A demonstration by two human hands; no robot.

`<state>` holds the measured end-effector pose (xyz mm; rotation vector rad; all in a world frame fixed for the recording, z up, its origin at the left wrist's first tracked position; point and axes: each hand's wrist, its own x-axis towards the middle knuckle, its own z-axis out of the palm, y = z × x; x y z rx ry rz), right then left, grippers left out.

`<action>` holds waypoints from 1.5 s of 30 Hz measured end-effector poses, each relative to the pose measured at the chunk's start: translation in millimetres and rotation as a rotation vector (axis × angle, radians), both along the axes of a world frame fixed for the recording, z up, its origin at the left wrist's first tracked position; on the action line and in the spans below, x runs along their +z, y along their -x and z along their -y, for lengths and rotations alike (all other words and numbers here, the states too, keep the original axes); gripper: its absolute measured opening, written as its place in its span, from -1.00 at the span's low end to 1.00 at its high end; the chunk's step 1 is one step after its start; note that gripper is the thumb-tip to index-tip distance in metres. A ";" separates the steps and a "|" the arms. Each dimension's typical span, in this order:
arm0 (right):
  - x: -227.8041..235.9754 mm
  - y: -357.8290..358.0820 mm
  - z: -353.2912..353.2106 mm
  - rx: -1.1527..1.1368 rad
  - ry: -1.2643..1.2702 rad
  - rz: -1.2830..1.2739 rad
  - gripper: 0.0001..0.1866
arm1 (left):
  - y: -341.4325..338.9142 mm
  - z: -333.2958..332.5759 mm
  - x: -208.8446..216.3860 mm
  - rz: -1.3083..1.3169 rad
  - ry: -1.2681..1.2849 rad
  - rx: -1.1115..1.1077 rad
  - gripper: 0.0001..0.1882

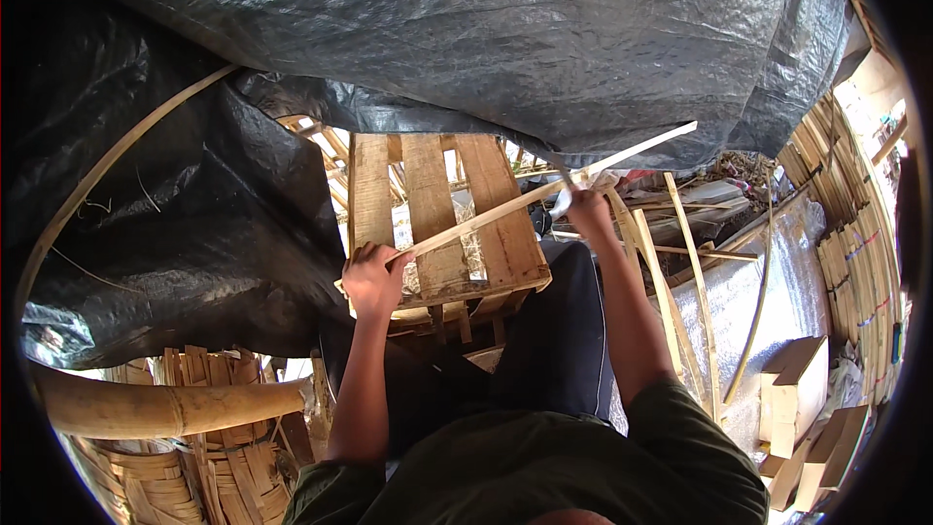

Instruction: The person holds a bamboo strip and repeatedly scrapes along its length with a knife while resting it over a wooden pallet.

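Note:
A long, pale bamboo strip [496, 213] slants up to the right in front of me, across a slatted wooden table [507, 251]. My left hand [374, 282] is closed round the strip's lower end, at the table's near left corner. Further right, my right hand [589, 215] is closed on a knife whose dark, narrow blade [565, 176] points up and crosses the strip. The handle is hidden in my fingers. Past the blade, the strip's far end sticks out over a black tarp.
The black tarp [505, 29] hangs across the far side and left. A thick bamboo pole [175, 406] lies at the lower left above woven baskets [155, 486]. Thin strips [692, 277] lean to my right, near cardboard boxes [795, 394] and bundled bamboo slats [860, 282].

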<state>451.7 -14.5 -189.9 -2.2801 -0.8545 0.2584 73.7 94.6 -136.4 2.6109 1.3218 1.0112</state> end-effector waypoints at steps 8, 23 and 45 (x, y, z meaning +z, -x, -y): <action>-0.6 23.1 -6.7 0.006 -0.044 0.073 -0.54 | -4.1 4.9 0.4 0.029 0.012 -0.027 -0.69; 6.2 41.3 -12.7 0.078 0.070 0.380 -0.54 | 2.3 3.6 -1.0 0.053 0.019 -0.054 -0.68; -20.5 18.4 -8.6 -0.017 -0.171 0.290 -0.55 | 8.3 -6.5 -3.0 -0.005 0.185 0.013 -0.66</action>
